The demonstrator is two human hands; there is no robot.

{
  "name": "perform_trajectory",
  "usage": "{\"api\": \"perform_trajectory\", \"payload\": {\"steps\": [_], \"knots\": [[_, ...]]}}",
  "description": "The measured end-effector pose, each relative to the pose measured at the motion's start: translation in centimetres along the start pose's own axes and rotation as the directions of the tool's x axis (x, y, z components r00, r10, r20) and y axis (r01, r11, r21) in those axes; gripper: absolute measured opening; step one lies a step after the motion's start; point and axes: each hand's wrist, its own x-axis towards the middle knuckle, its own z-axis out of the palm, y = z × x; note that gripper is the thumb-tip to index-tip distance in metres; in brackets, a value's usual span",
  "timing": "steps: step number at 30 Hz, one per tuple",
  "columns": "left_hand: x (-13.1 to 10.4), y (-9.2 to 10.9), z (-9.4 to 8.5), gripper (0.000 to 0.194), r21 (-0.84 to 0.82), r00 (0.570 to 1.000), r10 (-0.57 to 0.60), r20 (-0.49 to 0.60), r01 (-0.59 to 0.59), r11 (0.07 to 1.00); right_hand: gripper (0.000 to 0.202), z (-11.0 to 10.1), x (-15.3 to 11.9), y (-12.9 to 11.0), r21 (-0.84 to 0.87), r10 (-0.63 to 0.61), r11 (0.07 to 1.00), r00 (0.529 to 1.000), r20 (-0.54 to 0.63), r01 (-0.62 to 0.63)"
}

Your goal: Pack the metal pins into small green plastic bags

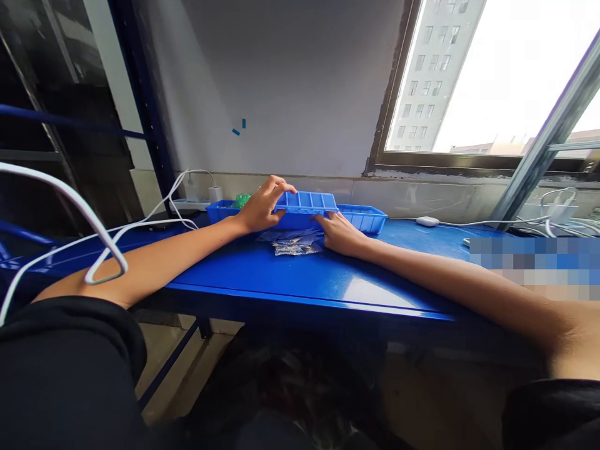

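Observation:
Both hands hold a small blue tray (307,201) with several ribs across it, raised in front of a longer blue bin. My left hand (263,205) grips its left end, fingers over the top and thumb below. At the lower right corner, my right hand (341,234) is closed on the tray, its thumb at the underside. The longer blue bin (370,220) stands at the back of the table, and something green (240,200) lies in its left part. Below the tray, several small clear plastic packets (296,245) lie on the blue table (281,275); their contents are too small to tell.
White cables (70,187) loop over my left forearm. Plugs and a power strip (194,203) sit at the back left. A white device (427,221) with a cable lies right of the bin. A metal post (544,137) rises at the right, by the window.

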Motion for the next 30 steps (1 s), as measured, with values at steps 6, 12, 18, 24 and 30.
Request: {"api": "perform_trajectory", "payload": {"steps": [6, 12, 18, 24, 30], "knots": [[0.0, -0.6, 0.8, 0.051, -0.073, 0.999, 0.030, -0.027, -0.032, 0.997, 0.052, 0.2, -0.3, 0.2, 0.070, -0.008, 0.997, 0.994, -0.105, 0.015], [0.1, -0.1, 0.5, 0.052, -0.083, 0.993, 0.118, -0.008, -0.119, 0.989, 0.041, 0.2, -1.2, 0.0, 0.200, 0.039, 0.980, 0.976, -0.214, 0.005], [0.2, 0.9, -0.2, 0.051, -0.112, 0.993, 0.119, 0.015, -0.117, 0.987, 0.035, -0.1, -1.8, -0.6, 0.282, 0.059, 0.960, 0.975, -0.214, 0.004], [-0.4, 1.4, 0.0, 0.048, -0.162, 0.996, 0.086, 0.010, -0.083, 0.983, 0.028, -0.2, -1.7, -0.9, 0.321, 0.090, 0.947, 0.970, -0.225, -0.013], [-0.3, 1.3, 0.4, 0.049, -0.192, 0.999, 0.050, 0.013, -0.047, 0.980, 0.030, -0.7, -1.6, -1.0, 0.327, 0.117, 0.944, 0.979, -0.170, -0.056]]}}
